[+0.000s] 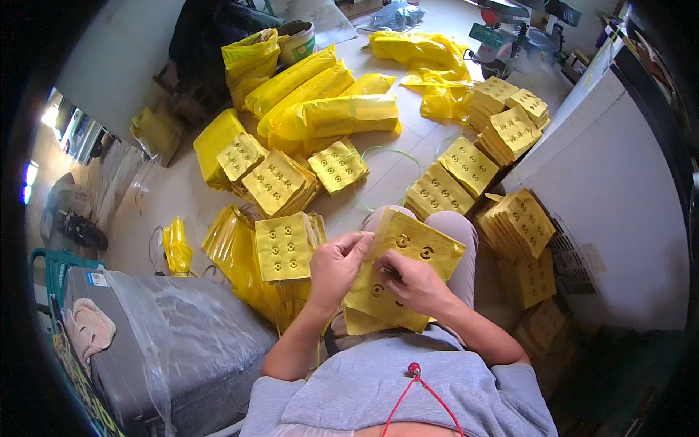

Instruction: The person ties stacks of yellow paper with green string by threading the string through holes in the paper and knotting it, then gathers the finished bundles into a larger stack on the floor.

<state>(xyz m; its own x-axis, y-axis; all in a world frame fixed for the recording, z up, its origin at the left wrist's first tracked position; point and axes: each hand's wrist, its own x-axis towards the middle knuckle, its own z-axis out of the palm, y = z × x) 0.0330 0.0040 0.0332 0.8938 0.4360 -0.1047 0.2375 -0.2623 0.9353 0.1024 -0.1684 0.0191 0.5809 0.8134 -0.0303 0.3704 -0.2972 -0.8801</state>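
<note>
Yellow sheets of punched paper [418, 273] rest across my lap, with curved cut-out marks in their face. My left hand [338, 267] is at their left edge, thumb and forefinger pinching that edge. Over the middle of the top sheet is my right hand [412, 279], its fingers curled inward. A dark spot shows between those fingers; whether it is a small object or shadow cannot be told. Beside my left forearm stands a stack of the same punched paper [283, 246], close to a yellow plastic bag [235, 251].
More punched stacks [439, 191] line the right side by a white appliance cabinet [611, 191]. Ahead on the tiled floor lie filled yellow bags [333, 117] and a loop of green strap [419, 164]. A grey plastic-covered box [180, 328] stands at my left.
</note>
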